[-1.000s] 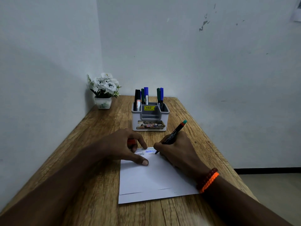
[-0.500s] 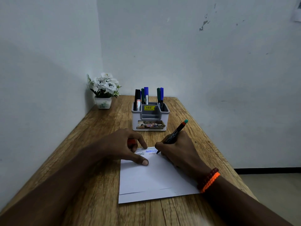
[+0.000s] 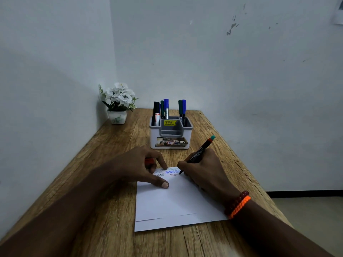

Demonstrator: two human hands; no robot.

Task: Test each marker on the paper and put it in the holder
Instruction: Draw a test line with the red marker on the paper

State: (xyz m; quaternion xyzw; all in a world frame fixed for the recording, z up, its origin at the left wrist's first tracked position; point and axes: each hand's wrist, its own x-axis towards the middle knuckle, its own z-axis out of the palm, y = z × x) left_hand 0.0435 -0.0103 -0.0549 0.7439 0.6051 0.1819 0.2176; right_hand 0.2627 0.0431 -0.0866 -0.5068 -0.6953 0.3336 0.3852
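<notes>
A white paper (image 3: 172, 201) lies on the wooden table (image 3: 115, 145), with several coloured zigzag lines near its far edge. My right hand (image 3: 206, 175) grips a black marker (image 3: 201, 150) with a red and teal end, its tip touching the paper at the right end of the zigzags. My left hand (image 3: 137, 167) presses the paper's far left corner with thumb and forefinger, and its curled fingers hold a red cap (image 3: 149, 161). Behind the paper stands the grey and white holder (image 3: 170, 135), with several black, green and blue markers (image 3: 165, 110) upright in it.
A small white pot of white flowers (image 3: 117, 104) stands in the far left corner against the walls. The table's right edge (image 3: 246, 175) drops to the floor. A beaded orange and dark bracelet (image 3: 238, 204) sits on my right wrist.
The marker tip has crept a little to the right along the paper and the lowest zigzag has grown longer. My left hand has stayed where it was.
</notes>
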